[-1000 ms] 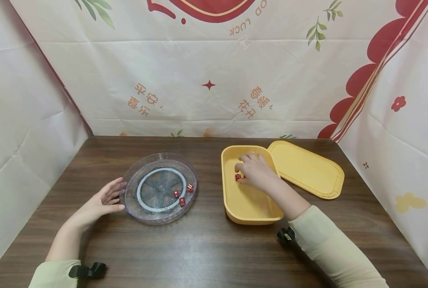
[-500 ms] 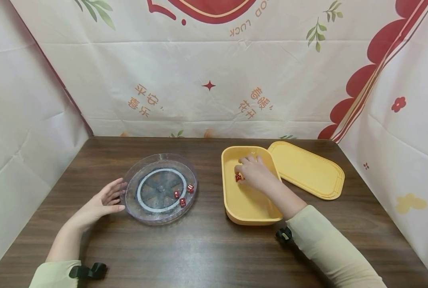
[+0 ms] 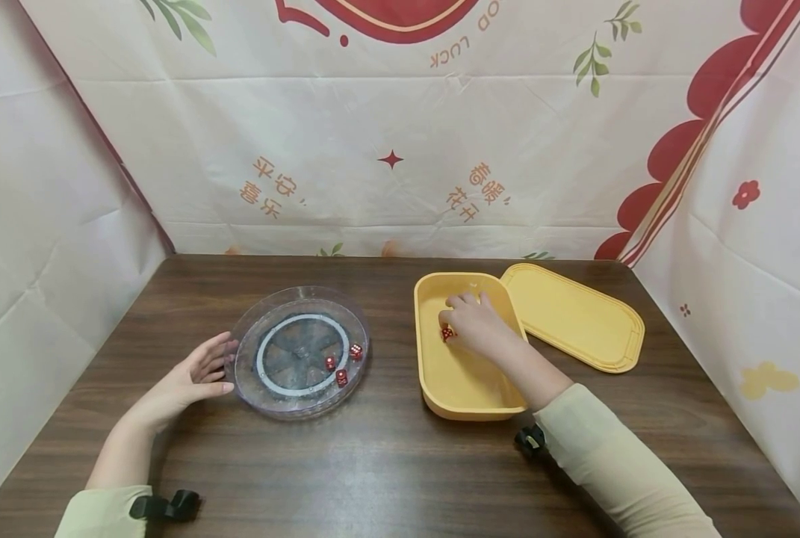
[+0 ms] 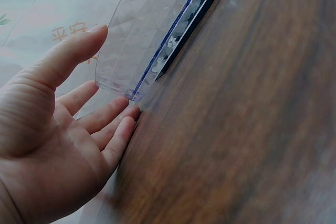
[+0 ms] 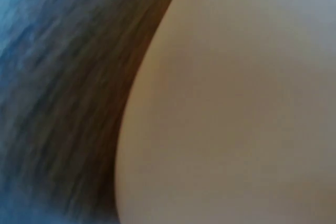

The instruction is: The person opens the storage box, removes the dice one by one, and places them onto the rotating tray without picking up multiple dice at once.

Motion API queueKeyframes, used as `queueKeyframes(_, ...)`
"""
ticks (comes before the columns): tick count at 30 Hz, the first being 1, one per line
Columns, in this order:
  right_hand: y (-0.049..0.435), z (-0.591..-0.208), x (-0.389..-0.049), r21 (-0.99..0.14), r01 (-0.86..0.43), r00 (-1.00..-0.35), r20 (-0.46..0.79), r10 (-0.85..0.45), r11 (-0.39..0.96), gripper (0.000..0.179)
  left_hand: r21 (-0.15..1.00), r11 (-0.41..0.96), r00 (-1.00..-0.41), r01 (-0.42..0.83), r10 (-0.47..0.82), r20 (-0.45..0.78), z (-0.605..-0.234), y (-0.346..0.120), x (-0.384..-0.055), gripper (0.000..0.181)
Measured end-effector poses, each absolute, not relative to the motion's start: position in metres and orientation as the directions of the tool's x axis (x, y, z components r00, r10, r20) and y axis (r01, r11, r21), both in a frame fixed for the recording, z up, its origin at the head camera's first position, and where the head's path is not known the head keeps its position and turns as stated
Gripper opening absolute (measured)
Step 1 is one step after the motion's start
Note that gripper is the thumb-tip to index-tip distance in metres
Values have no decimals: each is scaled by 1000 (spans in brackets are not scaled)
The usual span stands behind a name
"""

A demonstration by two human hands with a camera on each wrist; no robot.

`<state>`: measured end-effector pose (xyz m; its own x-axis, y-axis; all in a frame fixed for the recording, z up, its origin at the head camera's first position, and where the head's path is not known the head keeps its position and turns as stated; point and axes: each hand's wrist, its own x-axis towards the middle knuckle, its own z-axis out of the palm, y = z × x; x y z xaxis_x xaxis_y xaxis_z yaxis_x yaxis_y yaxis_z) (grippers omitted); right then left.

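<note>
A clear round plastic tray with a white ring inside stands on the left of the table. Three red dice lie in its right part. My left hand is at the tray's left side, fingers loosely extended; in the left wrist view its fingertips reach the tray's wall. My right hand is inside a yellow box, its thumb and index finger pinching a red die near the box floor. The palm hides whatever is beneath it.
A yellow lid lies behind and right of the box, partly against its rim. The brown wooden table ends at a printed cloth backdrop. A blurred tan surface fills most of the right wrist view.
My right hand has shifted slightly within the box, and the red die at its fingertips has turned and moved a little. A second die glimpsed beside it is now hidden. My left hand stays put.
</note>
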<state>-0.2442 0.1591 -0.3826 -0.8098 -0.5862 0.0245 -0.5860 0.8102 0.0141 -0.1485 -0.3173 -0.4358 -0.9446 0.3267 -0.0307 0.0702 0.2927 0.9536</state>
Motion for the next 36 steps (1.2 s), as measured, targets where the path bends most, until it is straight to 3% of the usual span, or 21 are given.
queueKeyframes(25, 161, -371, -240, 34, -599, -794, 105, -599, 800, 20, 951, 304, -948, 57, 316, -44, -436, -318, -149, 85)
queueKeyframes(36, 159, -354, -232, -7, -609, -786, 133, -603, 793, 15, 952, 300, -947, 61, 319, -40, -435, -318, -148, 85)
